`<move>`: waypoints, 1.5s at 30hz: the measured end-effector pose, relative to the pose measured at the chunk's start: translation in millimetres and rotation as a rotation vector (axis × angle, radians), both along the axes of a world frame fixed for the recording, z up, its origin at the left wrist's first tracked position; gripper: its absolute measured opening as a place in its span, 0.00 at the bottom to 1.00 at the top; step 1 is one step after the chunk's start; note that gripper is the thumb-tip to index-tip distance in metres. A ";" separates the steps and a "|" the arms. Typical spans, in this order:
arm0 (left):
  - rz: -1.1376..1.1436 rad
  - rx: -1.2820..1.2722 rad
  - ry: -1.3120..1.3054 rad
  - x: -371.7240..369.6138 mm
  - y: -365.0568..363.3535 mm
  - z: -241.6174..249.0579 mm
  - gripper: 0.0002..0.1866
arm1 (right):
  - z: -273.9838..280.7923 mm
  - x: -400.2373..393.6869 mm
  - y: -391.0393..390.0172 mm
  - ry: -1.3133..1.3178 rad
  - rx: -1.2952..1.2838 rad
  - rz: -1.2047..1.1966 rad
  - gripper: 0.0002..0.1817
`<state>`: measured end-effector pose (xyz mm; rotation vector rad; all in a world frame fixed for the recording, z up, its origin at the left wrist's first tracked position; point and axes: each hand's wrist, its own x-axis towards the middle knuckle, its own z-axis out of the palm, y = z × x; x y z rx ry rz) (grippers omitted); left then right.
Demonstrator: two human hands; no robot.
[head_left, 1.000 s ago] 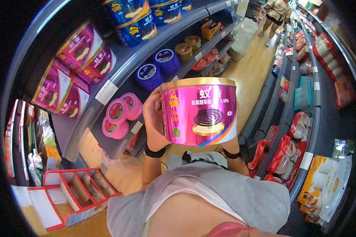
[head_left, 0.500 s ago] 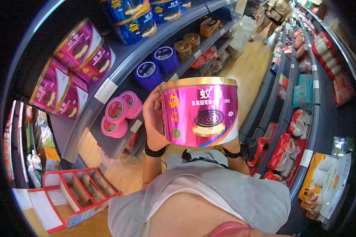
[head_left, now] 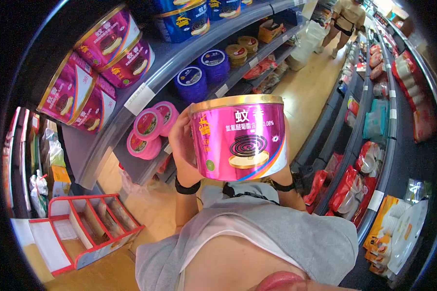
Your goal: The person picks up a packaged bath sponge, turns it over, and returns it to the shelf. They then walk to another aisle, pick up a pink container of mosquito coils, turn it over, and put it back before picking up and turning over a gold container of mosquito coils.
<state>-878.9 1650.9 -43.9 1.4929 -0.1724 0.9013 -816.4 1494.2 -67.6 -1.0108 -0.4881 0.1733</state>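
Observation:
A large pink mosquito coil tin [head_left: 239,140] with a gold lid is held up in front of my chest, its printed front facing me. My left hand [head_left: 182,143] grips it from the left side, fingers wrapped round behind. On the other side my right hand [head_left: 282,175] supports it, mostly hidden by the tin. Similar pink tins [head_left: 107,41] are stacked on the shelf at the upper left. Blue tins [head_left: 182,23] of the same kind stand farther along that shelf.
Below the tins, a lower shelf holds purple tubs [head_left: 190,82], pink round tubs [head_left: 148,123] and gold tubs [head_left: 236,55]. A red-edged divided rack [head_left: 77,237] stands at lower left. Packaged goods [head_left: 349,194] line the right shelves. Another person [head_left: 344,22] stands down the aisle.
The tin and both hands have shifted slightly left in view, while the shelves have swung a little to the right. My hold on the tin looks the same.

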 end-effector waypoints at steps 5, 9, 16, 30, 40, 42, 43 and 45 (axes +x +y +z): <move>-0.024 -0.026 -0.055 -10.4 14.8 -2.1 0.42 | -3.3 -3.9 17.2 -0.036 0.030 0.025 0.56; -0.008 -0.184 0.010 -19.9 28.0 -5.8 0.38 | 3.2 -11.8 29.9 0.021 -0.107 0.001 0.54; -0.023 -0.169 0.024 -34.0 56.5 -7.9 0.27 | 17.2 -27.9 47.9 -0.176 -0.044 0.069 0.58; -0.103 -0.543 -0.089 -64.1 96.5 8.8 0.20 | 21.0 -49.3 101.4 -0.309 -0.063 0.101 0.53; 0.137 -0.028 -0.039 -79.3 99.4 12.0 0.22 | 27.1 -55.3 104.3 -0.107 -0.036 0.166 0.54; 0.047 -0.131 -0.028 -79.8 102.4 4.9 0.33 | 33.7 -57.9 107.5 0.159 0.067 0.193 0.51; 0.046 -0.028 -0.046 -79.8 109.1 3.1 0.36 | 43.4 -56.3 99.3 -0.270 -0.187 0.136 0.48; 0.076 0.079 -0.053 -84.9 113.4 2.9 0.40 | 31.0 -61.0 105.6 0.090 -0.048 0.160 0.47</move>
